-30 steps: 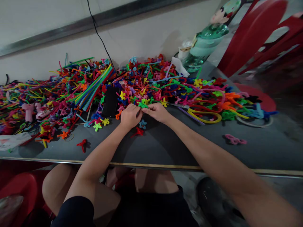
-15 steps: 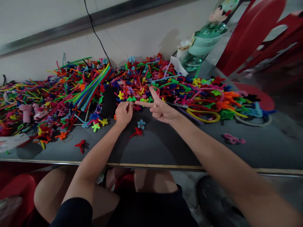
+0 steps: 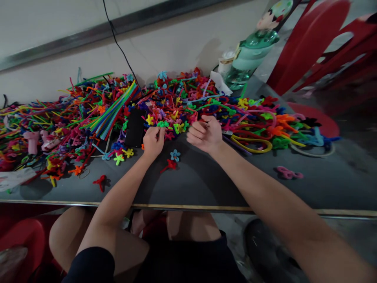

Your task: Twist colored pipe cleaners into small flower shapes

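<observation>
My left hand (image 3: 153, 142) is closed in a pinch at the front of the pile, right beside a green pipe-cleaner flower (image 3: 163, 124). What its fingertips hold, if anything, is hidden. To the right, my right hand (image 3: 205, 134) is raised with its fingers curled in, and nothing shows in it. Yellow and green pipe-cleaner flowers (image 3: 180, 127) lie between the two hands. Nearer me on the dark table (image 3: 203, 184) are a light-blue flower (image 3: 174, 155) and a red pipe-cleaner piece (image 3: 171, 164).
A heap of coloured pipe cleaners (image 3: 64, 129) spreads along the wall, with a bundle of straight ones (image 3: 114, 114) on it. A black phone (image 3: 135, 127) lies left of my hands. A green bottle-like figure (image 3: 250, 55) stands at back right. A pink twisted piece (image 3: 288, 173) lies right.
My right hand has drawn in its two outstretched fingers and curled up. My left hand keeps its pinch in nearly the same place.
</observation>
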A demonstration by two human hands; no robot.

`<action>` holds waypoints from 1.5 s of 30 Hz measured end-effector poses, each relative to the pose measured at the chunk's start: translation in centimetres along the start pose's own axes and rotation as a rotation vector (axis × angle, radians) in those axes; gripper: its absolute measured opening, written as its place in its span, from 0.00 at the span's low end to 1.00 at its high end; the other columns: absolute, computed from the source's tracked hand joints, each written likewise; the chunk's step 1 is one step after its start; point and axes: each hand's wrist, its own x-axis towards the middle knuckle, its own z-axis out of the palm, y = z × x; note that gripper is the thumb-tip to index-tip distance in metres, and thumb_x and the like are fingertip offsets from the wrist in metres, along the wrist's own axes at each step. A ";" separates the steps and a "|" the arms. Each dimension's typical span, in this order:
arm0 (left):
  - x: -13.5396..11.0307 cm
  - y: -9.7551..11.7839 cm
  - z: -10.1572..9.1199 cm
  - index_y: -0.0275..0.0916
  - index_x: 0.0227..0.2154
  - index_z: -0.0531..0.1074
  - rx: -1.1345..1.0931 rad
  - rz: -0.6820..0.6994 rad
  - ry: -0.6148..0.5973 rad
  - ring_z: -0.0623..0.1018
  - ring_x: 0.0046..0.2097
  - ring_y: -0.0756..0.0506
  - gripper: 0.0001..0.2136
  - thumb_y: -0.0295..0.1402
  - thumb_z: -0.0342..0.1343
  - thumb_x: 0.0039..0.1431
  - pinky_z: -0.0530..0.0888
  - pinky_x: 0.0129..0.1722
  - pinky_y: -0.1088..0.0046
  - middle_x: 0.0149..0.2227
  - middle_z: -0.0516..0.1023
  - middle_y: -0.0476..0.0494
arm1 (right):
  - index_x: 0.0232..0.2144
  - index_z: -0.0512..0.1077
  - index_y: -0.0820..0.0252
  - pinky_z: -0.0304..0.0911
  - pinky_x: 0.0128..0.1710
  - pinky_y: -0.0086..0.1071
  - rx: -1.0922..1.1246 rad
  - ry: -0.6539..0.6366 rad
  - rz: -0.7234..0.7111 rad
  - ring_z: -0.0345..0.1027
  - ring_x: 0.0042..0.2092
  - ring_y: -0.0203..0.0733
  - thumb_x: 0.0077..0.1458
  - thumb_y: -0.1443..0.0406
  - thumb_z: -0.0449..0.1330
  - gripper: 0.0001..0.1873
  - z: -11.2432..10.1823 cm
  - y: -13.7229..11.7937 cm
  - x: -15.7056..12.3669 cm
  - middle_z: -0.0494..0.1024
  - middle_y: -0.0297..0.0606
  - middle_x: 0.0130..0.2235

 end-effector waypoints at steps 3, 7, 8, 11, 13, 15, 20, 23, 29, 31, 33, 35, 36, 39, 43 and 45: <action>0.0 0.0 0.1 0.36 0.26 0.72 -0.023 0.045 0.011 0.73 0.33 0.49 0.17 0.38 0.45 0.66 0.69 0.35 0.72 0.25 0.73 0.44 | 0.11 0.52 0.57 0.53 0.15 0.28 0.083 -0.065 0.028 0.45 0.12 0.30 0.55 0.49 0.48 0.28 -0.7 -0.5 -0.4 0.51 0.27 0.09; -0.1 0.1 0.2 0.37 0.22 0.66 -0.010 0.144 0.017 0.71 0.31 0.49 0.17 0.36 0.46 0.66 0.68 0.32 0.73 0.23 0.70 0.46 | 0.10 0.46 0.56 0.47 0.13 0.27 0.040 0.028 -0.007 0.40 0.11 0.29 0.53 0.42 0.47 0.32 -0.3 -0.9 -0.7 0.47 0.27 0.08; -0.1 0.0 0.2 0.37 0.21 0.65 0.006 0.172 0.019 0.70 0.30 0.49 0.17 0.35 0.47 0.65 0.68 0.32 0.73 0.23 0.69 0.46 | 0.10 0.46 0.56 0.46 0.13 0.27 0.014 0.058 -0.001 0.40 0.11 0.29 0.52 0.40 0.46 0.33 0.0 -0.9 -0.6 0.47 0.26 0.08; 0.0 -0.1 0.3 0.37 0.21 0.64 0.051 0.250 0.024 0.70 0.30 0.49 0.16 0.33 0.47 0.65 0.68 0.32 0.72 0.22 0.68 0.46 | 0.11 0.49 0.56 0.41 0.12 0.27 -0.122 0.149 0.060 0.38 0.11 0.28 0.50 0.37 0.45 0.34 0.7 -0.5 -0.2 0.46 0.25 0.08; 0.0 -0.2 0.4 0.37 0.22 0.66 0.071 0.304 0.010 0.71 0.31 0.49 0.14 0.32 0.46 0.64 0.69 0.33 0.71 0.24 0.70 0.45 | 0.13 0.56 0.57 0.37 0.11 0.26 -0.253 0.219 0.088 0.39 0.10 0.27 0.48 0.39 0.53 0.31 1.2 0.3 0.2 0.48 0.23 0.08; 0.0 -0.3 0.4 0.37 0.23 0.68 0.081 0.361 -0.008 0.72 0.33 0.48 0.13 0.30 0.47 0.64 0.71 0.34 0.70 0.25 0.72 0.44 | 0.17 0.63 0.58 0.36 0.11 0.25 -0.387 0.292 0.058 0.42 0.11 0.26 0.45 0.44 0.61 0.26 1.6 1.2 0.7 0.56 0.23 0.10; 0.3 -0.8 0.0 0.36 0.29 0.74 0.161 0.494 -0.063 0.74 0.39 0.46 0.10 0.27 0.48 0.62 0.73 0.40 0.66 0.32 0.78 0.42 | 0.24 0.69 0.58 0.52 0.15 0.25 -0.594 0.405 -0.082 0.59 0.17 0.28 0.39 0.52 0.68 0.19 2.1 3.0 1.2 0.69 0.27 0.19; 0.5 -1.3 -0.2 0.37 0.35 0.76 0.192 0.478 -0.083 0.74 0.43 0.45 0.08 0.29 0.50 0.61 0.73 0.44 0.63 0.35 0.79 0.42 | 0.24 0.71 0.59 0.54 0.17 0.27 -0.648 0.426 -0.111 0.60 0.18 0.30 0.39 0.53 0.69 0.17 1.8 3.3 1.2 0.67 0.27 0.17; 0.6 -1.7 0.2 0.38 0.31 0.76 0.019 0.430 -0.081 0.75 0.38 0.46 0.10 0.32 0.51 0.63 0.74 0.40 0.65 0.31 0.79 0.43 | 0.22 0.72 0.60 0.56 0.18 0.29 -0.738 0.380 -0.045 0.59 0.18 0.32 0.41 0.49 0.67 0.20 1.1 3.3 1.2 0.67 0.30 0.16; 0.7 -1.7 0.3 0.38 0.28 0.76 -0.034 0.375 -0.058 0.74 0.37 0.47 0.10 0.33 0.53 0.62 0.74 0.39 0.65 0.29 0.79 0.44 | 0.28 0.74 0.60 0.58 0.19 0.29 -0.776 0.407 -0.110 0.62 0.20 0.33 0.40 0.48 0.67 0.21 1.0 3.3 1.1 0.72 0.32 0.21; 0.7 -1.7 0.3 0.38 0.27 0.76 -0.085 0.320 -0.046 0.74 0.36 0.47 0.10 0.34 0.54 0.61 0.73 0.38 0.66 0.28 0.78 0.45 | 0.38 0.75 0.57 0.63 0.23 0.30 -0.854 0.424 -0.240 0.67 0.26 0.35 0.39 0.48 0.68 0.26 1.2 3.2 0.9 0.77 0.36 0.31; 0.7 -1.7 0.4 0.39 0.26 0.76 -0.138 0.291 -0.046 0.74 0.35 0.48 0.10 0.34 0.54 0.61 0.73 0.37 0.67 0.27 0.77 0.46 | 0.44 0.74 0.54 0.66 0.27 0.31 -0.952 0.403 -0.358 0.70 0.32 0.37 0.42 0.50 0.68 0.28 1.5 3.0 0.6 0.78 0.38 0.40; 0.7 -1.7 0.4 0.39 0.26 0.75 -0.161 0.284 -0.052 0.74 0.35 0.48 0.11 0.34 0.53 0.61 0.73 0.37 0.68 0.26 0.77 0.46 | 0.44 0.74 0.53 0.67 0.29 0.32 -0.998 0.388 -0.398 0.70 0.34 0.38 0.44 0.50 0.67 0.26 1.6 2.9 0.5 0.78 0.38 0.42; 0.6 -1.8 0.7 0.39 0.23 0.73 -0.194 0.265 -0.084 0.74 0.35 0.48 0.13 0.35 0.54 0.61 0.73 0.37 0.69 0.24 0.76 0.47 | 0.36 0.78 0.53 0.67 0.31 0.35 -1.079 0.382 -0.481 0.71 0.35 0.40 0.47 0.52 0.66 0.17 2.1 2.5 0.1 0.79 0.38 0.40; 0.3 -1.8 1.0 0.39 0.22 0.72 -0.210 0.206 -0.103 0.74 0.35 0.48 0.14 0.37 0.53 0.62 0.74 0.37 0.68 0.23 0.74 0.47 | 0.34 0.79 0.51 0.68 0.36 0.39 -1.091 0.392 -0.468 0.72 0.38 0.43 0.47 0.53 0.66 0.12 2.5 2.4 -0.1 0.80 0.37 0.39; 0.3 -1.8 1.0 0.39 0.22 0.72 -0.225 0.171 -0.116 0.74 0.36 0.48 0.14 0.37 0.52 0.62 0.74 0.37 0.68 0.23 0.73 0.47 | 0.34 0.79 0.50 0.69 0.37 0.40 -1.083 0.398 -0.438 0.72 0.39 0.44 0.47 0.53 0.66 0.13 2.5 2.4 -0.2 0.80 0.37 0.40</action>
